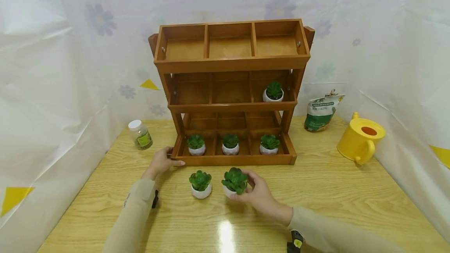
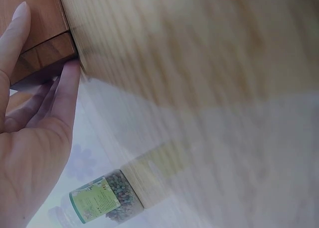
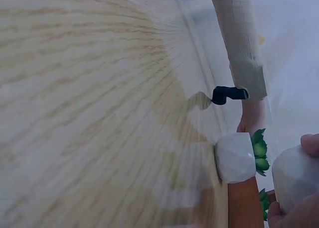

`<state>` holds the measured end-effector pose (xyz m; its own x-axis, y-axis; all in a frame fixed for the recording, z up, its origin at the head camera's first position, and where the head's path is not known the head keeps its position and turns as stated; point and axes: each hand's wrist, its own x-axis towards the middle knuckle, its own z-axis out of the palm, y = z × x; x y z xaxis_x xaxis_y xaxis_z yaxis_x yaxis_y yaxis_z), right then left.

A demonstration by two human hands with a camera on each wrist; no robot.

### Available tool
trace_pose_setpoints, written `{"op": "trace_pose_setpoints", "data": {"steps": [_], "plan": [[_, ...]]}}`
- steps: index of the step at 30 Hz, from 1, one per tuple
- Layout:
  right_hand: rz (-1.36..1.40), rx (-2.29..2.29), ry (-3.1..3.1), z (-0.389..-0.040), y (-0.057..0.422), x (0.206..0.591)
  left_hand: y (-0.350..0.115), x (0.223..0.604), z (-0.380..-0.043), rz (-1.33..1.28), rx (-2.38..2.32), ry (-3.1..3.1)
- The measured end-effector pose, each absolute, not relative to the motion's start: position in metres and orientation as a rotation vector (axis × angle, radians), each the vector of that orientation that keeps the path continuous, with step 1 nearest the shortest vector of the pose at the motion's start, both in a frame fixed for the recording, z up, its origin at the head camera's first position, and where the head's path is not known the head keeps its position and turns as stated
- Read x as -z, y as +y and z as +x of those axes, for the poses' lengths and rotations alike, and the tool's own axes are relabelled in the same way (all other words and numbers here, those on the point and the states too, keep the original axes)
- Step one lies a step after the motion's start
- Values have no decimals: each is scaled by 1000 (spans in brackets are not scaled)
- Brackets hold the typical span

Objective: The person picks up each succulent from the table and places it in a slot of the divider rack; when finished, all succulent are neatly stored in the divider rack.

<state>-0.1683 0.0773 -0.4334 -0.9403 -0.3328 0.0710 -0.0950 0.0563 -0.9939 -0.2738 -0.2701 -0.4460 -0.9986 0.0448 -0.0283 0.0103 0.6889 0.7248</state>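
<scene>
My right hand point(image 1: 259, 194) grips a potted succulent point(image 1: 234, 180) by its white pot, thumb on the near side. In the right wrist view that pot point(image 3: 294, 178) is held up off the table. Another potted succulent point(image 1: 200, 184) stands on the table to its left. My left hand point(image 1: 161, 163) holds the lower left corner of a three-tier wooden shelf point(image 1: 232, 64), the thumb along its front board and the other fingers around its side. Potted succulents stand in the bottom tier's left point(image 1: 196, 145), middle point(image 1: 230, 145) and right point(image 1: 269, 144) compartments. One more point(image 1: 273, 91) sits in the middle tier's right compartment.
A clear jar of granules point(image 1: 141, 136) with a white lid stands left of the shelf. On the right are a green and white bag point(image 1: 321, 113), clipped at the top, and a yellow watering can point(image 1: 358, 139). White patterned sheeting point(image 1: 105, 50) surrounds the wooden table point(image 1: 337, 190).
</scene>
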Motion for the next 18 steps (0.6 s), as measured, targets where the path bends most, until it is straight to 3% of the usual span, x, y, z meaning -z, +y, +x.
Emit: {"op": "trace_pose_setpoints", "data": {"steps": [11, 18], "plan": [[-353, 2047, 2184, -175, 77, 419, -270, 446, -274, 56, -1219, 2844], [-466, 2162, 2093, -179, 79, 412, -270, 446, -274, 49, -1232, 2839]]}}
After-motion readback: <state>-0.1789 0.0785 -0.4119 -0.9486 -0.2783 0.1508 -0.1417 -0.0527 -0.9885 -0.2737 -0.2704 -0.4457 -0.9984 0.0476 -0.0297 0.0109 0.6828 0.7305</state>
